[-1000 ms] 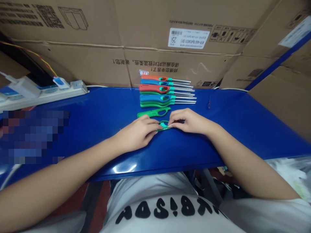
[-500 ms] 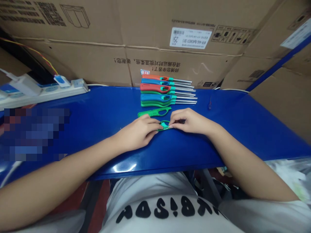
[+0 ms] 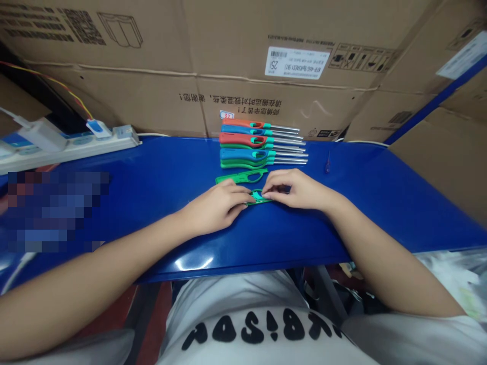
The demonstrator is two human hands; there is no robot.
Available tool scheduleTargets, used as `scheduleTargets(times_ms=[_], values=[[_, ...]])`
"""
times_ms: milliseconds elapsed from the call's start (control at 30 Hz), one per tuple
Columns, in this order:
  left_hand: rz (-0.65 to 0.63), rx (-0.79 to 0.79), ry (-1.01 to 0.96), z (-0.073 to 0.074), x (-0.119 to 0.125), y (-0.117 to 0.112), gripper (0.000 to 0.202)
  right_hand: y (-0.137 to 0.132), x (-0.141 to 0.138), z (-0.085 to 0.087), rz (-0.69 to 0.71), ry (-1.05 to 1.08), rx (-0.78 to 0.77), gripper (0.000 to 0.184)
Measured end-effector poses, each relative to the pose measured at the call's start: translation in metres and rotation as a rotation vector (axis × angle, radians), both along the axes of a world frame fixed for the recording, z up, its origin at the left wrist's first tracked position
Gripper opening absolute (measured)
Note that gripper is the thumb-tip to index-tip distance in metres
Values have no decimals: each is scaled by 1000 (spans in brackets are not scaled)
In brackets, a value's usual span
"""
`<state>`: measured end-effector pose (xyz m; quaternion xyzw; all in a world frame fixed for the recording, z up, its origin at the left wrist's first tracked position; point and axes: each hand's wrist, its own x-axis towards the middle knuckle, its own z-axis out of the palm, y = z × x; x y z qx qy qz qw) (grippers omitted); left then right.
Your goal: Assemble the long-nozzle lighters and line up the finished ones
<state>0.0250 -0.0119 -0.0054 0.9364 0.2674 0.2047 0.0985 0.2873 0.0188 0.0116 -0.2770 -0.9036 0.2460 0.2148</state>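
A green half of a lighter casing (image 3: pixel 262 202) lies on the blue table between my hands, with a teal plastic part (image 3: pixel 256 195) inside its loop. My left hand (image 3: pixel 222 207) covers the casing's left end and grips it with closed fingers. At the right side of the loop, the thumb and fingers of my right hand (image 3: pixel 291 187) are pinched together by the teal part; whatever sits in the pinch is too small to make out. Just beyond, a second green casing half (image 3: pixel 241 177) rests flat, partly behind my left fingers.
Several stick lighters (image 3: pixel 247 154) in orange, blue, red and green lie stacked at the back, metal tubes pointing right. A small screwdriver (image 3: pixel 327 165) is to their right. A power strip (image 3: pixel 122 138) with plugs stands at the left. Cardboard (image 3: pixel 232 61) walls off the back.
My right fingertips have shifted slightly left and up, uncovering more of the casing's right end. My left hand stays in place on it.
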Motion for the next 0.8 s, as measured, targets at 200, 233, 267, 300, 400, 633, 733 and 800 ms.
scheduleTargets(times_ms=[200, 233, 267, 300, 400, 633, 733, 800], values=[[10, -7, -24, -3, -2, 3, 27, 6, -2, -14, -156, -66, 231, 41], [14, -9, -32, -3, -2, 3, 26, 7, -1, -17, -176, -108, 226, 43], [20, -8, -40, -3, -3, 3, 24, 8, -1, -20, -195, -133, 213, 41], [28, -2, -47, -1, -3, 3, 22, 9, 0, -23, -211, -143, 199, 37], [57, 41, -57, 3, -4, 2, 20, 13, 3, -25, -256, -118, 181, 19], [138, 158, -130, 8, -7, 5, 31, 12, 2, -14, -289, 66, 122, 3], [162, 239, -112, 11, -10, 9, 35, 10, -2, -11, -352, 303, -179, 17], [162, 260, -96, 14, -12, 10, 34, 10, -4, -10, -365, 425, -439, 31]])
